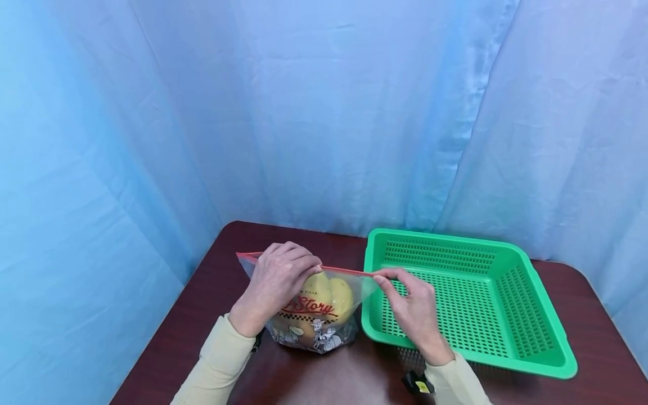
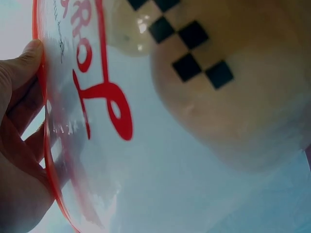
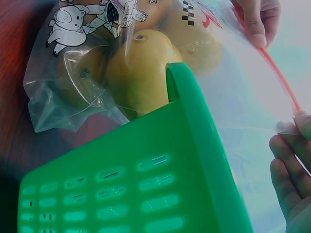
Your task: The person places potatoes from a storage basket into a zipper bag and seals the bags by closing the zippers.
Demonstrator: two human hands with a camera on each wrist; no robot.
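Note:
A clear zip bag (image 1: pixel 304 332) with a red zip edge and cartoon print stands on the table, holding several yellow-skinned fruits (image 3: pixel 141 68). My right hand (image 1: pixel 412 304) pinches the right end of the red edge between thumb and fingers. Partway along the same edge, my left hand (image 1: pixel 280 275) grips the zip, thumb on the near side and fingers behind it, as the left wrist view shows (image 2: pixel 22 131). Between the hands the red strip runs taut and straight. Its left end sticks out past the left hand.
A green perforated basket (image 1: pixel 549 304) stands right of the bag, its rim close beside the bag's right side. The dark red-brown table (image 1: pixel 202 304) lies beneath both. Light blue curtains (image 1: pixel 324 112) hang behind and at the sides.

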